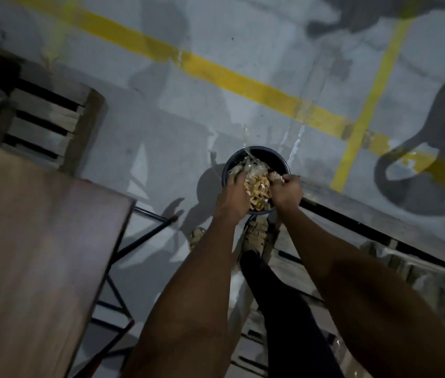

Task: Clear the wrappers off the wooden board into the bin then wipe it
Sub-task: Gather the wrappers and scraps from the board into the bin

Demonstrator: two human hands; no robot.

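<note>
A round dark bin (267, 154) stands on the grey floor in front of my feet. Both of my arms reach down over it. Between my hands, above the bin's mouth, is a crumpled bunch of clear and golden wrappers (257, 184). My left hand (231, 196) holds the bunch from the left, fingers curled into it. My right hand (287, 190) grips it from the right in a fist. The wooden board (38, 241) lies at the left on a metal frame, and its visible surface is bare.
A wooden slatted pallet (44, 115) leans at the upper left. Yellow lines (243, 77) cross the floor. A pallet-like platform (352, 233) runs along the right, under my right foot. My sandalled feet (257, 236) stand just behind the bin.
</note>
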